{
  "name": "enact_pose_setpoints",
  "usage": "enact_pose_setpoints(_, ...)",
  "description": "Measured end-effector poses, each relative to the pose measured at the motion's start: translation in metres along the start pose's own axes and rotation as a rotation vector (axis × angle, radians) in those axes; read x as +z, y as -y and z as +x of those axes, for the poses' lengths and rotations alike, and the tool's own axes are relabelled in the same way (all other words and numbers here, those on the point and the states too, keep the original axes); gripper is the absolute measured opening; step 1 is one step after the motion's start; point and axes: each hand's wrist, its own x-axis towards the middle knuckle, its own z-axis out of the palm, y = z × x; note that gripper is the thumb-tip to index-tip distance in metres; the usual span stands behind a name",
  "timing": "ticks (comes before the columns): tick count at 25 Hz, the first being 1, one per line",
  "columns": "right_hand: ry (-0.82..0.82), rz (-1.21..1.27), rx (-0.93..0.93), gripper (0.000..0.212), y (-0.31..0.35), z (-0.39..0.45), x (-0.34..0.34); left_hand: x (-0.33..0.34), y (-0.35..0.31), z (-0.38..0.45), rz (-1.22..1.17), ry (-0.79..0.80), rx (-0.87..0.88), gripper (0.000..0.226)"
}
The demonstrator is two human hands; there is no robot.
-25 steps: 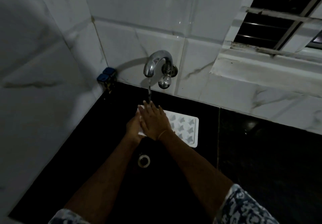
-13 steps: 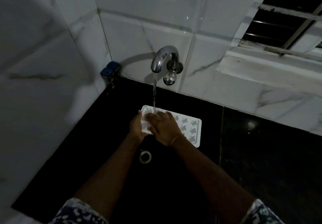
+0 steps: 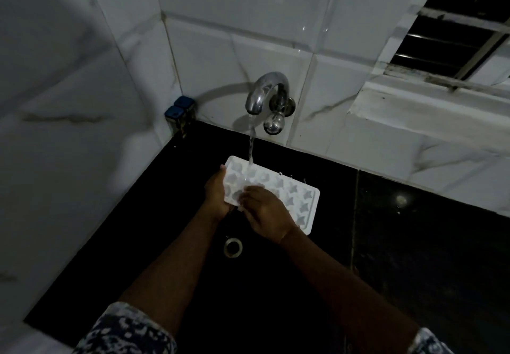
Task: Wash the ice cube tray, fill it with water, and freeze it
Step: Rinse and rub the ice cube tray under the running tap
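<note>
A white ice cube tray [image 3: 299, 195] with star-shaped cells is held over the black sink [image 3: 154, 215], under water running from the chrome tap [image 3: 262, 93]. The stream lands on the tray's far left cells. My left hand [image 3: 216, 195] grips the tray's left short edge, thumb on the rim. My right hand [image 3: 266, 211] lies over the tray's near left part, its fingers on the cells; their tips are blurred by water.
A round drain [image 3: 233, 246] sits below the hands. Two small blue-lidded containers [image 3: 178, 112] stand in the back left corner. White marble tiles wall the sink on the left and behind. A barred window [image 3: 455, 36] with a ledge is at upper right.
The water stream has grown stronger and now hits the tray. My right hand slid back toward me, uncovering the tray's far left cells. The view shifted slightly.
</note>
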Motion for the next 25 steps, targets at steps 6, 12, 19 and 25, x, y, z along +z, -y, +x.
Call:
enact_pose_setpoints(6,0.212,-0.125,0.380,0.070,0.008,0.027,-0.006,0.004,0.001,-0.005,0.084,0.050,-0.104,0.036)
enact_pose_setpoints(12,0.131,-0.229,0.377,0.056,0.009,0.044,-0.009,0.001,0.005,-0.010,0.146,0.038,-0.037,0.030)
enact_pose_setpoints(19,0.068,-0.008,0.255,0.014,-0.018,0.069,-0.023,0.007,0.001,-0.007,0.329,-0.020,0.034,0.051)
enact_pose_setpoints(25,0.196,-0.135,0.007,0.028,-0.016,0.075,-0.019,0.014,-0.010,-0.001,0.304,-0.141,0.044,0.069)
